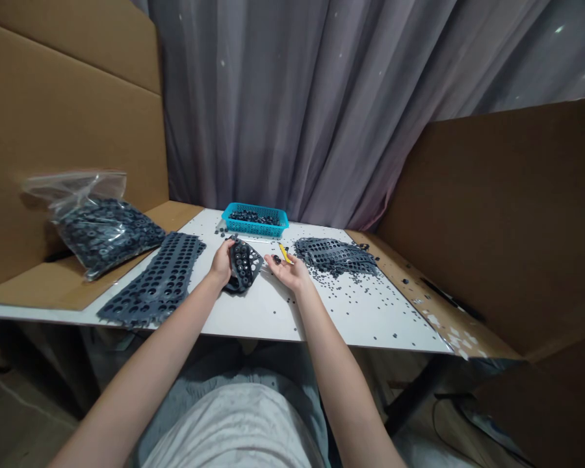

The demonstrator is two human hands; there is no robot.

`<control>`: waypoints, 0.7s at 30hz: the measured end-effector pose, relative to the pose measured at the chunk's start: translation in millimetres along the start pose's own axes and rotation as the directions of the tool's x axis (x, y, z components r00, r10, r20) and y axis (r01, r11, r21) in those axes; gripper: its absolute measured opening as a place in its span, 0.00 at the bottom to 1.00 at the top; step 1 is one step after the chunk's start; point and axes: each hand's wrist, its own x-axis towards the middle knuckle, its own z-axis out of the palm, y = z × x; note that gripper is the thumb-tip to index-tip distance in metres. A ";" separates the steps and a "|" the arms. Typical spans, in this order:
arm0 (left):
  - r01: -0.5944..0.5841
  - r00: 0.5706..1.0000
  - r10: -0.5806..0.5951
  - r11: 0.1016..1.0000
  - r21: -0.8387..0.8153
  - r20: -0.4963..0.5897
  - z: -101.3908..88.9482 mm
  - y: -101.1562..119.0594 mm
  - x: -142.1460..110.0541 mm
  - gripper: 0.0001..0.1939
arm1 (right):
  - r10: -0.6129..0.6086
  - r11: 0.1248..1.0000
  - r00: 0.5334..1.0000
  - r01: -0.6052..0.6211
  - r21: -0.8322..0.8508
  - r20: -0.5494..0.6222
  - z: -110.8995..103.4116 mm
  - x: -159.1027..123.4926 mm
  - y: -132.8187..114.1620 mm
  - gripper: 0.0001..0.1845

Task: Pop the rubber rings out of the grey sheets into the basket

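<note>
My left hand (221, 264) is closed on the edge of a bent black rubber sheet (246, 265) with rows of round holes and raised rings, held up over the table. To its right is my right hand (289, 272), palm up, with small black rubber rings (276, 259) resting at its fingers. A yellow utility knife (285, 252) shows right by the thumb of that hand; whether the hand touches it I cannot tell.
A blue basket (255, 227) of black pieces stands at the back. On the left are a stack of perforated sheets (156, 279) and a plastic bag (104, 227) of rings. More punched sheets (336, 255) lie right among scattered bits. Cardboard walls (507, 214) flank the table.
</note>
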 end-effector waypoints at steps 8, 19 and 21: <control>-0.063 0.997 0.057 0.990 0.129 0.050 -6.8 -5.8 5.4 0.07 | -0.066 0.982 0.997 0.074 -0.174 0.050 0.8 -1.9 0.6 0.09; -0.186 0.898 -0.052 0.854 0.486 0.437 -1.2 -14.0 -16.2 0.08 | -0.546 0.651 0.836 0.468 -0.598 0.060 10.6 -12.6 8.9 0.24; -0.230 0.873 -0.055 0.830 0.508 0.484 -0.2 -14.9 -19.4 0.07 | -0.639 0.314 0.730 0.535 -0.784 0.242 13.2 -16.7 17.3 0.25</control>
